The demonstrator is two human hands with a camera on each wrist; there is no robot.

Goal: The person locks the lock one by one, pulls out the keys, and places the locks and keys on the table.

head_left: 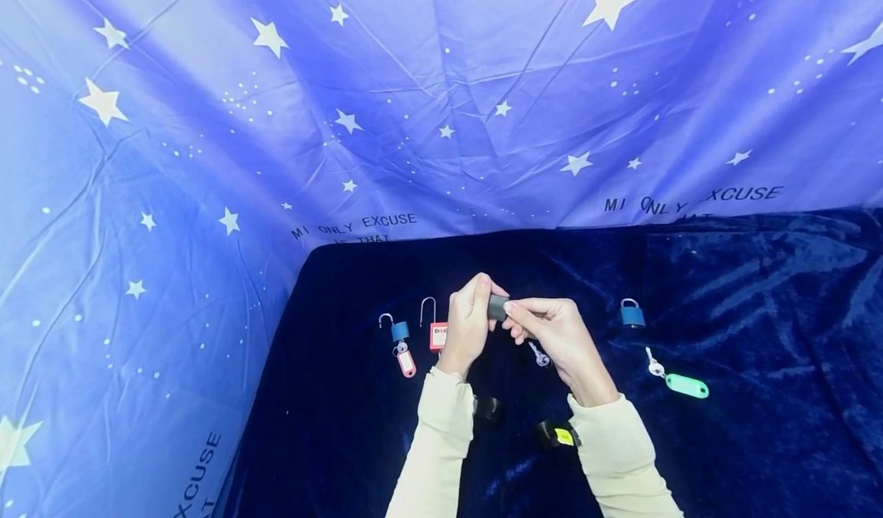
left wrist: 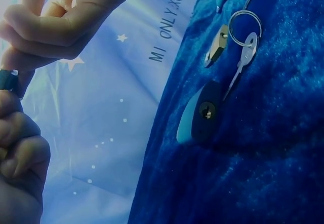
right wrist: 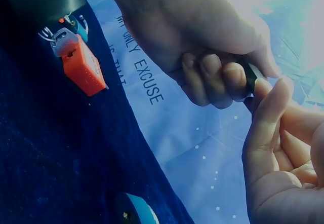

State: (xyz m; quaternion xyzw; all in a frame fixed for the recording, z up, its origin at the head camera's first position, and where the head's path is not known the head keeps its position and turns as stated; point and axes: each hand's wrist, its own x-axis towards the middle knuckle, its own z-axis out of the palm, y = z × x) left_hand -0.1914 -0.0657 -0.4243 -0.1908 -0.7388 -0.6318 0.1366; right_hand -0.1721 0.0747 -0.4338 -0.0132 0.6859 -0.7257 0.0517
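Observation:
In the head view my left hand (head_left: 469, 326) grips a small dark grey block (head_left: 499, 308), fingers curled round it. The thumb and forefinger of my right hand (head_left: 562, 342) pinch at the block's right end. From the right wrist view, the block (right wrist: 250, 73) shows between the left hand's curled fingers and the right fingertips. A silver glint sits at its edge in the left wrist view. I cannot tell whether the right fingertips hold a smaller part. Below the right hand lies a silver key (head_left: 540, 355) on the dark cloth.
Left of the hands lie a blue padlock (head_left: 400, 330) with raised shackle, a red tag (head_left: 407, 362) and a red padlock (head_left: 438, 336) with a long shackle. To the right are another blue padlock (head_left: 632, 315) and a key (head_left: 655, 366) with a green tag (head_left: 686, 385). Starry curtains (head_left: 441, 104) hang behind.

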